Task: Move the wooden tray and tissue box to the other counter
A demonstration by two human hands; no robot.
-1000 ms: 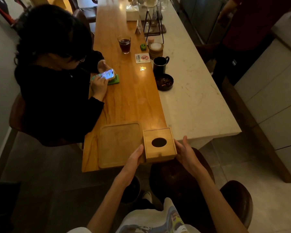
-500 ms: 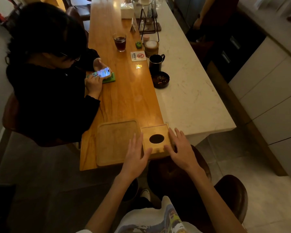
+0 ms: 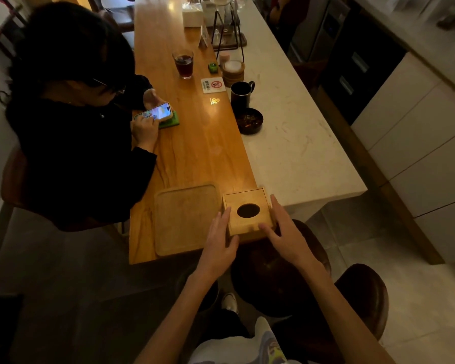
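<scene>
Both hands (image 3: 250,240) flank the upright, hole-up tissue box (image 3: 248,214).

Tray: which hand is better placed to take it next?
Left. The left hand lies at the seam between the tray and the tissue box, fingers over the tray's near right corner. The right hand is on the box's far side, with the box in its way.

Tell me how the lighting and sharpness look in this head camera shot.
Head view: dim and warm; a light pool falls on the wooden counter behind the tissue box; floor and stools sink into shadow; the upper right corner is blurred; wide-angle bending at the edges.
</scene>
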